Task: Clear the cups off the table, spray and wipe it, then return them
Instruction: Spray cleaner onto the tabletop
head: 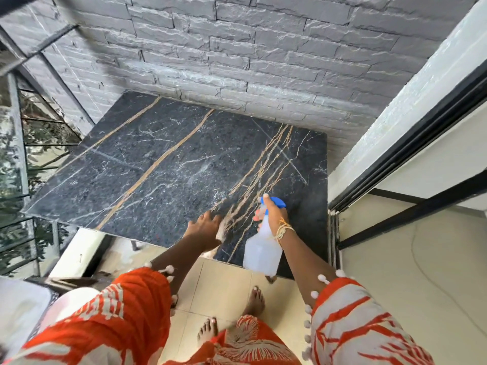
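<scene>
The dark marble table (168, 164) with tan veins stands against the brick wall, and no cups show on it. My right hand (274, 214) grips a clear spray bottle (262, 252) with a blue head, its nozzle aimed over the table's near right part and a finger on the trigger. My left hand (204, 226) lies at the table's front edge with its fingers stretched out. It rests on a small pale cloth (220, 230), mostly hidden under the palm.
A grey brick wall (237, 61) backs the table. A metal railing (23, 180) with plants behind it runs along the left. A sliding door frame (395, 164) stands to the right. My bare feet are on beige floor tiles (226, 285).
</scene>
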`<state>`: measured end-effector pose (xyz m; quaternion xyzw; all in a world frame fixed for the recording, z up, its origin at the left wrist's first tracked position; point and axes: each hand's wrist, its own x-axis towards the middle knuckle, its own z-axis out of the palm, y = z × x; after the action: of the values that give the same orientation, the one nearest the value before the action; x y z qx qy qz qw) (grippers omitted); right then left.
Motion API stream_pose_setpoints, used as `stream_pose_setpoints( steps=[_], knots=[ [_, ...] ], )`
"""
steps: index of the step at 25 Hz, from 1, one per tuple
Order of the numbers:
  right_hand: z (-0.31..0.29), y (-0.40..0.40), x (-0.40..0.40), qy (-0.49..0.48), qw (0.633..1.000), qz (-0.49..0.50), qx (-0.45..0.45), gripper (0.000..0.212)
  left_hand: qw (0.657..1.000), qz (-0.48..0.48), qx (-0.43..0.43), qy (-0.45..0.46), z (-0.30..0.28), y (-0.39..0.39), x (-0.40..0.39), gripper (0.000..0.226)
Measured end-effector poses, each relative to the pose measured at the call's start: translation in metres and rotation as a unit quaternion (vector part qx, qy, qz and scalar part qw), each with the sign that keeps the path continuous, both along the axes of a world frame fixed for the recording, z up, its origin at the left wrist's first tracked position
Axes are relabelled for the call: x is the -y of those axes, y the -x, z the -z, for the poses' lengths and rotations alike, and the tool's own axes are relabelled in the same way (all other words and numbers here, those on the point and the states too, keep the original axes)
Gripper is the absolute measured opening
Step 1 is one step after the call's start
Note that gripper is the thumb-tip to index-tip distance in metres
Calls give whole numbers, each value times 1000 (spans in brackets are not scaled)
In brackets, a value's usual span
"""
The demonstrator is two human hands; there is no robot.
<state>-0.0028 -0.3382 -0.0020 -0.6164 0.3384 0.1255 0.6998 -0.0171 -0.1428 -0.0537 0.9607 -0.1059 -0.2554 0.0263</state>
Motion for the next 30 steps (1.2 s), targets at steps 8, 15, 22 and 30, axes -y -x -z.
stream_pose_setpoints(
  steps=[8, 15, 22, 30],
  knots=[
    [12, 40, -32, 61, 997, 8, 40, 28, 1000, 2, -5, 11, -5, 42, -26, 74],
    [26, 68, 22, 93, 987, 125, 38, 30, 999, 48, -15, 7, 1, 52, -12, 77],
    [33, 100, 58, 131, 972, 196, -24, 34, 998, 64, -21, 20, 0, 56, 6, 83],
    [40, 113, 27, 95, 987, 131, -19, 39, 999, 46, 0, 16, 6, 67, -7, 78]
  ],
)
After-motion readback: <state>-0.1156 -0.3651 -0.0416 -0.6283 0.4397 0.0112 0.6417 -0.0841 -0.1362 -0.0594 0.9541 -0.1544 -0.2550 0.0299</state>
